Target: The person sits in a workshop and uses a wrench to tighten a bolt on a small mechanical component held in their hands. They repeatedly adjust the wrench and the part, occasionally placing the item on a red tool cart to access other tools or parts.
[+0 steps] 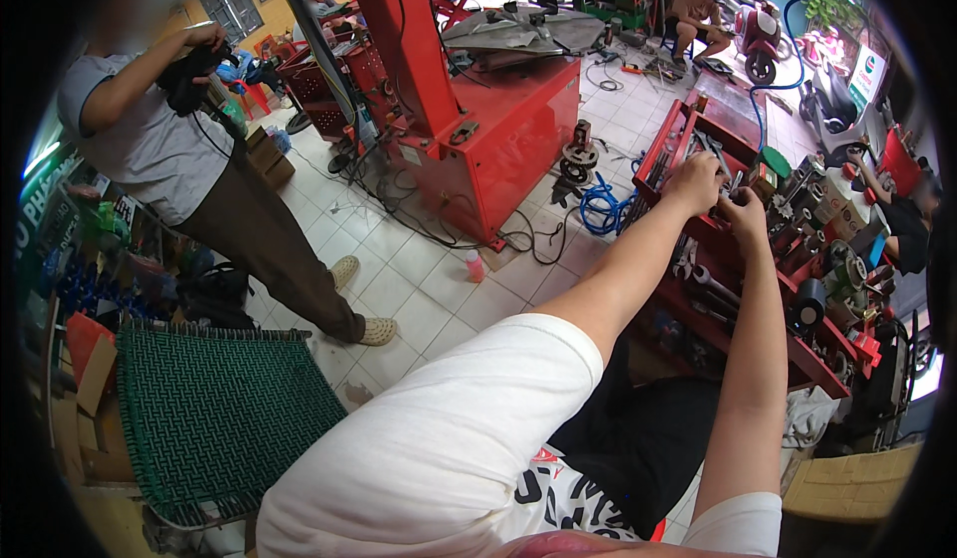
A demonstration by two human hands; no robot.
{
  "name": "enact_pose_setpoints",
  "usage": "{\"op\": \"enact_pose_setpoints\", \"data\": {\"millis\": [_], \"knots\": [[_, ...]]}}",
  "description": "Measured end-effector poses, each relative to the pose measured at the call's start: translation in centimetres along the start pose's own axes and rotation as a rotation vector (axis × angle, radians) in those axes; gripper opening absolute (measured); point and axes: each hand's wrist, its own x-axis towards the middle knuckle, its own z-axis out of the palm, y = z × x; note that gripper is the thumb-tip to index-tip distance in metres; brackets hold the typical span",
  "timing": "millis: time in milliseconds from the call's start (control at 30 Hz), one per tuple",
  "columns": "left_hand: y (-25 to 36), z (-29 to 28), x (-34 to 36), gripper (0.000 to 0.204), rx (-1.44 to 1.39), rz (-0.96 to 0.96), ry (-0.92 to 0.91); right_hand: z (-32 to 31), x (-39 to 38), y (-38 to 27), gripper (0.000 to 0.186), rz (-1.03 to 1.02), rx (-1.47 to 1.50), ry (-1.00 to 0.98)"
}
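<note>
Both arms are extended toward the upper right of the frame, over a red tool cart [743, 309] crowded with wrenches and sockets. The left hand [695, 183] is seen curled, fingers bent down into the cart's top tray among the metal tools [710, 149]; whether anything is gripped cannot be told, the fingers being turned away. The right hand [743, 215] is placed just beside it, slightly lower right, fingers likewise bent into the tray; its hold cannot be made out either. The tools lie directly under and ahead of both sets of fingers. At centre, a red machine [498, 130] is noted on the tiled floor, with a blue coiled hose [601, 206] beside it. At the left a standing person [189, 159] is observed. A green woven mat [214, 409] lies lower left.
</note>
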Motion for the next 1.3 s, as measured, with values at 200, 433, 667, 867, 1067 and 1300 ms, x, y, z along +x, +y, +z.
{"op": "enact_pose_setpoints", "data": {"millis": [200,433,667,867,1067,1300], "knots": [[-0.2,0.2,0.2,0.026,-0.002,0.077,-0.058,0.5,0.1,-0.1,0.053,-0.119,-0.301,0.037],[1.0,0.5,0.4,0.025,-0.030,0.061,-0.101,-0.5,0.5,1.2,0.050,-0.237,-0.442,0.062],[0.7,-0.4,-0.1,0.024,0.004,-0.043,-0.033,0.6,-0.7,-0.8,0.045,-0.224,-0.405,0.122],[0.4,-0.7,0.1,0.025,0.019,-0.043,-0.030,0.6,-0.6,-1.1,0.038,-0.199,-0.282,-0.013],[0.4,-0.3,0.0,0.024,0.039,-0.014,-0.040,0.2,-0.7,-0.7,0.038,-0.173,-0.209,0.092],[0.3,-0.3,-0.2,0.025,0.041,0.007,-0.157,0.7,0.3,0.6,0.052,-0.216,-0.457,0.114]]}}
